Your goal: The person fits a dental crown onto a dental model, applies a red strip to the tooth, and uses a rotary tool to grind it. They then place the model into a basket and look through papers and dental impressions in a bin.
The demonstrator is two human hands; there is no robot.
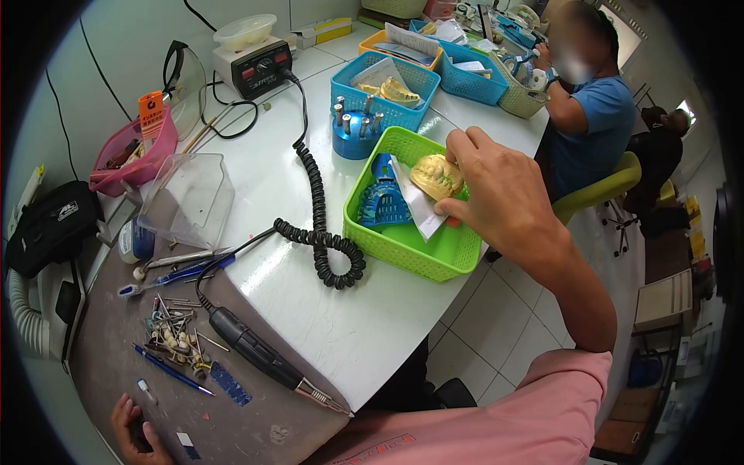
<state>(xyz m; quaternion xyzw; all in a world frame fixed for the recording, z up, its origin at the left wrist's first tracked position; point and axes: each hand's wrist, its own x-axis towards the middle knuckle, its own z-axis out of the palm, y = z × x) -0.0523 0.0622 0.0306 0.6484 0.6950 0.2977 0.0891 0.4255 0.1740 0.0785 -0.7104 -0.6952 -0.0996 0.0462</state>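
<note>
My right hand [496, 186] reaches over a green basket [415, 260], its thumb and fingers closed on a yellowish dental cast [436, 177]. Beside the cast in the basket lie a folded white paper [416, 203] and a blue impression tray [382, 198]. At the lower left, my left hand [138, 430] rests on the brown mat [256, 422], fingers apart and holding nothing, near a small clear vial [146, 391]. A black handpiece [256, 347] lies on the mat to the right of a pile of small burs [177, 333].
Behind the green basket stand a blue bur holder [355, 138] and blue baskets [425, 77]. A coiled black cord [316, 182] runs to a control box [256, 70]. A pink basket [143, 159] is at the left. A co-worker [597, 116] sits at the back right.
</note>
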